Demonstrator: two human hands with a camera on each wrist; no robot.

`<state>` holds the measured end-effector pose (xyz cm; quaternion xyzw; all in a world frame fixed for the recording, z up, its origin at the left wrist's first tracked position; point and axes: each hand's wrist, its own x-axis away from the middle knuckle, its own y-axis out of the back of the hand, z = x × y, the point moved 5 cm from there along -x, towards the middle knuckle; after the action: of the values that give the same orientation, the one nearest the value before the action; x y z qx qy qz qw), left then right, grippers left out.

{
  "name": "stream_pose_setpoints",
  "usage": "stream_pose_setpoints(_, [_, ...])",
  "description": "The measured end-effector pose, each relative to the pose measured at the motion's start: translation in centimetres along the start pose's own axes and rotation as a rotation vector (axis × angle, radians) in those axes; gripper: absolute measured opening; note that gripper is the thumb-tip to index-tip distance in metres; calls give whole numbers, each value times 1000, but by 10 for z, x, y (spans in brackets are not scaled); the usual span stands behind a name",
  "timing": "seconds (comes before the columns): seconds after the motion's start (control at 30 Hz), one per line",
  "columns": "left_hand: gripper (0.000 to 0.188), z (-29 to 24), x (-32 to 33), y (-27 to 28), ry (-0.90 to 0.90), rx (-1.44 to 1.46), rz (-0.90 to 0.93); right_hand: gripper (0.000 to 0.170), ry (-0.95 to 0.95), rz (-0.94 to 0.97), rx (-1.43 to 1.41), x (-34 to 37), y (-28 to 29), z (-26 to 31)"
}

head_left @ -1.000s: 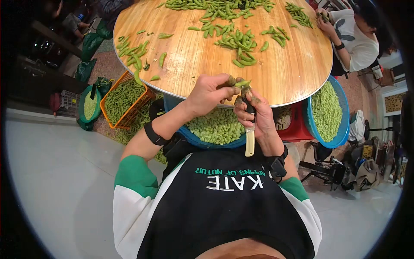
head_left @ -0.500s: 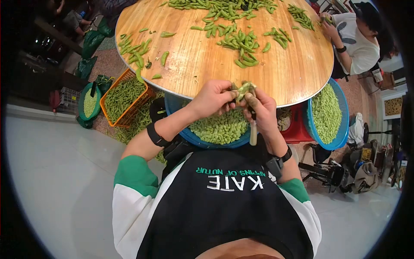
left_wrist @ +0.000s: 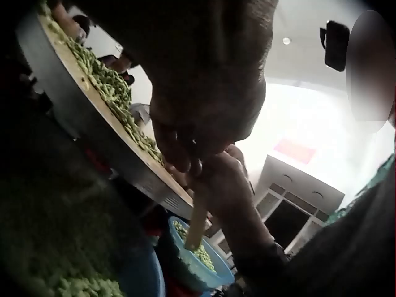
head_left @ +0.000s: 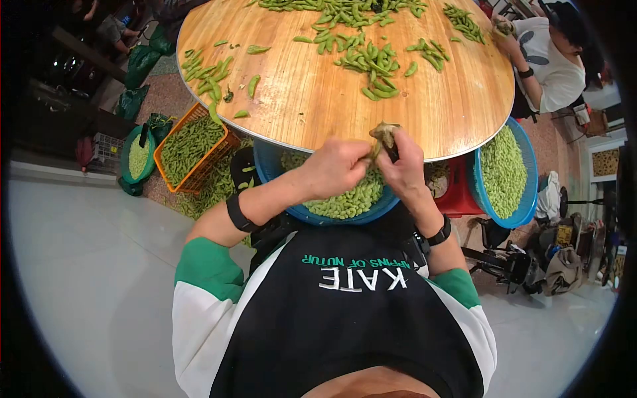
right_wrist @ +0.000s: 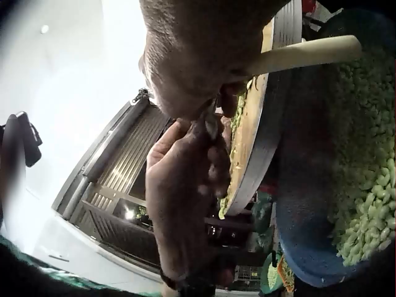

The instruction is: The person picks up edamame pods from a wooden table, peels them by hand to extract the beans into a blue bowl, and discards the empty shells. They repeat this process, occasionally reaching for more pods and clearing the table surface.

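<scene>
My right hand [head_left: 406, 166] grips a tool with a flat, cream-coloured, rounded end [right_wrist: 309, 54] sticking out past the palm. Opened, brownish-green soybean pods [head_left: 385, 131] bunch at the same hand's fingertips. With curled fingers, my left hand [head_left: 340, 169] pinches a soybean pod against the right hand's fingers; its own fingers mostly hide that pod. Both hands meet at the table's near edge, over a blue basin [head_left: 378, 211] of shelled green soybeans [head_left: 342, 202]. In the left wrist view the cream end [left_wrist: 197, 226] points downward.
Piles of soybean pods [head_left: 371, 63] lie on the round wooden table [head_left: 298, 99]. An orange basket [head_left: 192, 180] of pods stands at left, beside a small green basin [head_left: 126, 156]. Another blue basin [head_left: 527, 192] of beans is at right. A person [head_left: 541, 66] sits across, handling pods.
The split green pod held between both hands is now out of sight, with brownish pods bunched at the right fingertips. My left hand has turned knuckles-up, and the cream end is hidden in the head view.
</scene>
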<state>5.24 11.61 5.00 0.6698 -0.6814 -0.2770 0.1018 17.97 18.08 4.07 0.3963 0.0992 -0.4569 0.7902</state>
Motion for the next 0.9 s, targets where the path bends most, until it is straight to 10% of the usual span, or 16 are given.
stream_pose_setpoints(0.27, [13, 21, 3, 11, 386, 310, -16, 21, -214, 37, -172, -3, 9, -16])
stream_pose_setpoints(0.8, [15, 32, 2, 3, 455, 685, -128, 23, -120, 143, -134, -1, -7, 11])
stream_pose_setpoints(0.9, [13, 16, 13, 38, 408, 317, -132, 21, -62, 177, -156, 10, -4, 12])
